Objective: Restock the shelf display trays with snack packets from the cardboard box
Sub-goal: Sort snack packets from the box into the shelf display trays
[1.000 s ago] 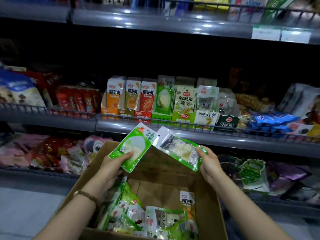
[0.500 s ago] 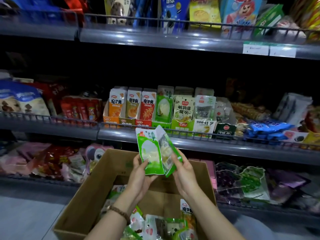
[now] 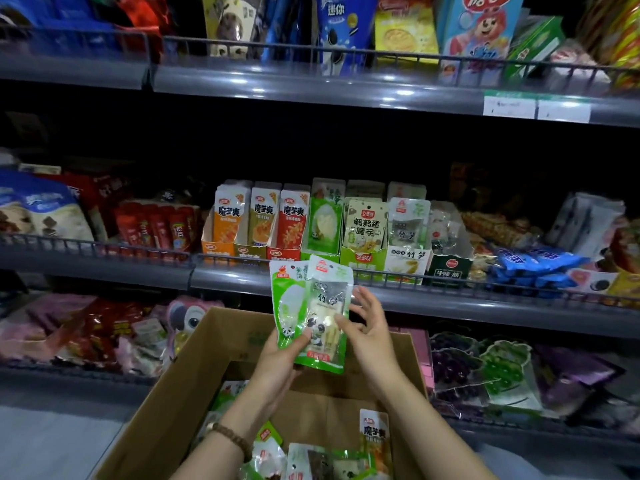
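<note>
The step in hand is carrying stock to the display: two snack packets are up out of the cardboard box [image 3: 166, 410] and held in front of the middle shelf [image 3: 450, 306], not yet placed. The left hand [image 3: 277, 362] grips both at their lower ends, fingers curled behind and thumb across the front. The bamboo-shoot packet [image 3: 327, 306] overlaps the green packet [image 3: 285, 299] behind it. The right hand [image 3: 369, 327] is spread and relaxed just beside them, its thumb seemingly touching the front packet's right edge, though that contact is hard to confirm. Each packet appears to match a display tray just above: the green tray [image 3: 320, 255] and the white tray [image 3: 408, 263] two places to its right. The next move likely calls for the right hand to take one packet. Each would then go upright into its own tray, lifted clear of the wire rail [image 3: 485, 284]. More packets [image 3: 329, 462] lie in the box.
</note>
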Available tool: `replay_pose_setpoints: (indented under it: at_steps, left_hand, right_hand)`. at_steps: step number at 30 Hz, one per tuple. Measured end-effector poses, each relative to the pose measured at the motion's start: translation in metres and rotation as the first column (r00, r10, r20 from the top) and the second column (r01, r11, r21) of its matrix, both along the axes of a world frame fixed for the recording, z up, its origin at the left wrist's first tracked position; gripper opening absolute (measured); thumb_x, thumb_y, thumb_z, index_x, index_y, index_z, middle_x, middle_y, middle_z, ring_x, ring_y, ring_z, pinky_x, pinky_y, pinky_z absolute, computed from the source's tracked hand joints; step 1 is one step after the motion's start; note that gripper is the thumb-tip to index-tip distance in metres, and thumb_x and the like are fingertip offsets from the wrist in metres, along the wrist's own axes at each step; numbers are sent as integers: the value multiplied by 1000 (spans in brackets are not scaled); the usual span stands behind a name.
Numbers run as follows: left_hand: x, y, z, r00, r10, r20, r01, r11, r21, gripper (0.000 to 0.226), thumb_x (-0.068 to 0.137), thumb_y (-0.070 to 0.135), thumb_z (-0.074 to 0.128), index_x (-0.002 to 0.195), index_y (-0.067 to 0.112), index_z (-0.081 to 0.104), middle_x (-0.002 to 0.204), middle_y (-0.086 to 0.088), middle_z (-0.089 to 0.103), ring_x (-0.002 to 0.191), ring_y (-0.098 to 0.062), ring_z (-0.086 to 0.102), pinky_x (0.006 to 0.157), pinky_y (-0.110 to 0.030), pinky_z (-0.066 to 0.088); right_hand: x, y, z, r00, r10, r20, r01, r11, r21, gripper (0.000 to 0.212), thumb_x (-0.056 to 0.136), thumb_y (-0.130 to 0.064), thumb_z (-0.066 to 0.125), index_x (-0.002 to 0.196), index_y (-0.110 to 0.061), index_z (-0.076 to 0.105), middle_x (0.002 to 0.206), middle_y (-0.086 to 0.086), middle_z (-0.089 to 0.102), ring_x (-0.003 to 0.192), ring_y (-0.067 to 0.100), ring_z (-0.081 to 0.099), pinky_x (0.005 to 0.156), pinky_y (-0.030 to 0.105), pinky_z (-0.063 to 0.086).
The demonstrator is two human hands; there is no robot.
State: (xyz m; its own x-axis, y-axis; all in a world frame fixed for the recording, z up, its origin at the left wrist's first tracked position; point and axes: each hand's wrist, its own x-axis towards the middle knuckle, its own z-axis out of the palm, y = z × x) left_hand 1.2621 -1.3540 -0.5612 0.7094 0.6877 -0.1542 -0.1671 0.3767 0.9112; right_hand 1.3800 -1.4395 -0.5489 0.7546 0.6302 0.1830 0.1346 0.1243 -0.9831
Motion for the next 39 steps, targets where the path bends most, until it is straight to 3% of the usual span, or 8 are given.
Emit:
replay_pose_setpoints:
  at_steps: [8,13,19,26,30,33,35,39]
  left_hand:
    - [40,4,10,999,-49,20,47,996,72,27,84,8,65,111,13,62,96,-2,74,86,-18,70,81,-38,51]
    - [79,0,24,995,-92,25,89,991,104,19,90,14,60,108,17,62,97,0,74,84,-13,71,63,-26,55]
    - [109,15,40,998,-64,-5,64,982,177,15,92,25,57,106,22,60,97,6,69,74,0,68,58,-16,51]
    - [133,25,54,994,-96,-45,105,959,264,7,91,32,58,93,36,53,103,12,63,91,-2,58,79,-23,44]
    - [140,33,50,995,-76,-71,93,959,270,15,88,34,60,100,31,53,104,13,60,100,-8,57,86,-23,42]
    - [139,38,47,996,-71,-61,85,957,276,47,73,53,70,111,28,58,116,9,63,109,-11,57,102,-32,41]
    - [136,42,46,996,-68,-61,84,947,309,67,67,59,74,121,23,59,121,4,65,114,-15,59,103,-39,44]
    - [132,49,49,998,-55,-34,63,935,349,23,83,29,66,104,20,67,103,2,73,99,-15,68,91,-32,52]
  right_hand:
    - [63,-21,28,925,179,-334,-217,973,-79,37,88,-11,62,124,-13,52,115,7,68,106,22,65,90,36,52]
    - [102,-41,43,953,168,-251,-210,966,-151,14,88,-11,61,102,-9,65,86,3,74,85,18,71,89,40,54]
    - [189,-41,111,992,-126,23,127,991,-48,14,88,-9,61,99,-18,63,103,5,70,77,6,69,64,20,54]
    - [247,1,137,972,-212,98,224,965,-135,33,90,-2,57,123,-1,51,109,6,57,102,23,57,73,19,51]
    - [257,6,129,877,-253,409,371,897,-241,22,93,8,42,102,-10,52,84,2,61,66,18,56,46,7,43]
    - [249,7,130,817,-235,527,384,903,-193,49,86,-6,63,128,-22,43,113,1,55,90,15,57,65,16,51]
    - [229,10,134,860,-124,495,243,952,-184,49,86,-15,66,128,-25,45,119,4,58,102,19,59,80,31,55]
    - [191,30,138,934,304,185,-240,921,-306,68,86,-20,66,142,-30,29,118,3,57,103,21,65,86,36,56]
